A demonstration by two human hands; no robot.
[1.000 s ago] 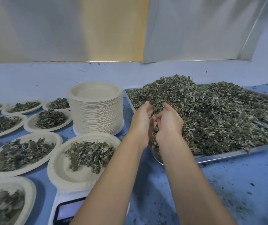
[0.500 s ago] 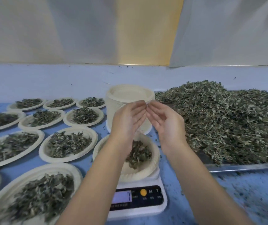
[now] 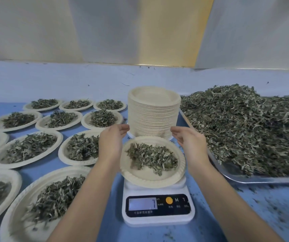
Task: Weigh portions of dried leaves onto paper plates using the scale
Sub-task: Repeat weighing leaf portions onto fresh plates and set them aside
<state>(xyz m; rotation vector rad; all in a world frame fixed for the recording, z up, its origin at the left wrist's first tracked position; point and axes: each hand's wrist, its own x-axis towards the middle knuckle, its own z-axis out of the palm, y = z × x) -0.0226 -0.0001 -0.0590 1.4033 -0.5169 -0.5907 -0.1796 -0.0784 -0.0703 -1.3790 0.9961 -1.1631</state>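
A white digital scale (image 3: 157,210) stands in front of me, its display lit. On it rests a paper plate (image 3: 140,179) carrying a small heap of dried leaves (image 3: 152,157). My left hand (image 3: 112,142) hovers at the plate's left rim and my right hand (image 3: 189,142) at its right rim. Both hands have relaxed, slightly curved fingers and hold nothing. A large metal tray (image 3: 255,179) heaped with dried leaves (image 3: 245,126) lies to the right. Behind the scale rises a tall stack of unused paper plates (image 3: 154,112).
Several filled paper plates (image 3: 26,147) cover the blue table (image 3: 262,215) on the left, reaching the near left corner. Leaf crumbs are scattered on the table at the right front. A pale wall runs along the back.
My hands came from the leaf tray to above the scale, let leaves fall on the plate, then spread apart to the plate's two sides. The view swung left.
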